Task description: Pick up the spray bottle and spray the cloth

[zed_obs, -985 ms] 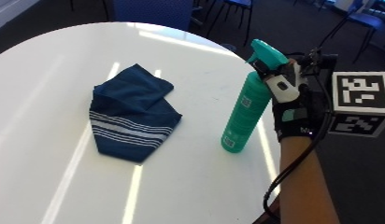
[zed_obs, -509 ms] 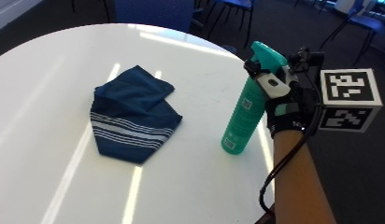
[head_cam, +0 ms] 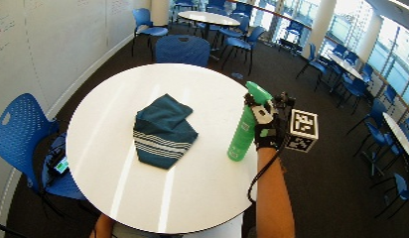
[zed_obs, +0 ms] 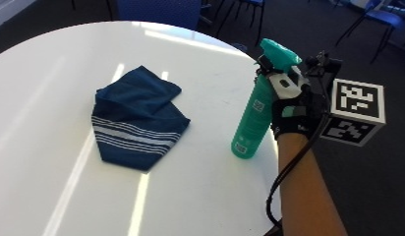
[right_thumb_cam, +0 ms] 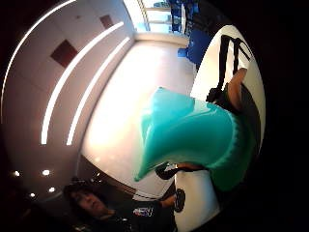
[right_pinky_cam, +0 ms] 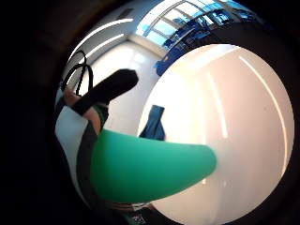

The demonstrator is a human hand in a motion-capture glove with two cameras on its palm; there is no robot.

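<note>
A: What's changed since a second ago?

B: My gloved right hand has closed in on the spray bottle; earlier it sat just beside the neck, now it's up against it. The bottle itself hasn't shifted: upright, base on the white round table, near the edge on my side.

A: Fingers?

B: From the outside view the hand wraps the upper body below the teal trigger head, fingers curled round it. I log it as gripping the bottle. The base looks to be touching the tabletop; I can't tell for sure.

A: Palm views?

B: Green bottle body fills the little-finger side; teal head fills the thumb side. Close to the palm.

A: Cloth?

B: Dark blue cloth with white stripes, crumpled, lying flat on the table well apart from the bottle, toward the middle. Blue chairs stand beyond the table
</note>
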